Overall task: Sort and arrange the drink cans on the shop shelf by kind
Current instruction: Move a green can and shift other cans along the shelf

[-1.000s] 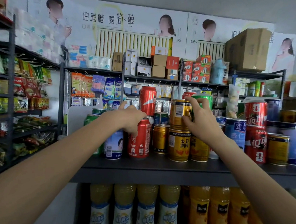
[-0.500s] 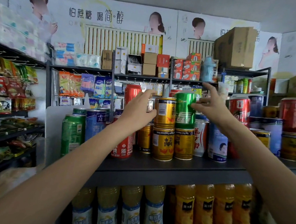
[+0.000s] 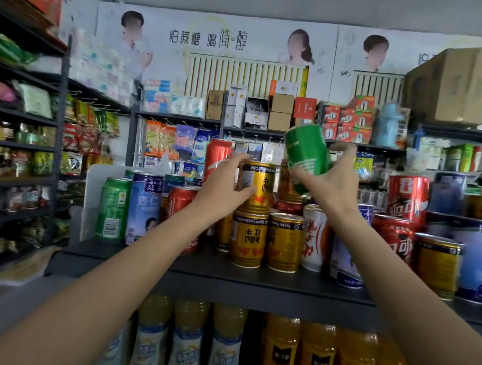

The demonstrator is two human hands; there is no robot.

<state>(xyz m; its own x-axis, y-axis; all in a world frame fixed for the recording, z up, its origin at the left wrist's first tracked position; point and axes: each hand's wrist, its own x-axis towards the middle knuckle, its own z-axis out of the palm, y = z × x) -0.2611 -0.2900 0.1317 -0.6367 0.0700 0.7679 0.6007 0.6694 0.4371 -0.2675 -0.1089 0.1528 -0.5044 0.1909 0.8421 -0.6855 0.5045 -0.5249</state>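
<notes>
My right hand (image 3: 328, 185) has the green can (image 3: 306, 155) lifted, tilted above the shelf (image 3: 256, 279); my left hand (image 3: 222, 189) grips the top gold can (image 3: 258, 187). That stack's wobbly, so one bump probably topples it into the neighbours.

Right hand (image 3: 331, 189) grips tilted green can (image 3: 306, 151); left hand (image 3: 224, 188) grips gold can (image 3: 258, 186)

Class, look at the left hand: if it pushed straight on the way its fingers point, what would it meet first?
The left hand already grips the upper gold can; beyond it probably the gold can behind, though depth is unclear.
</notes>
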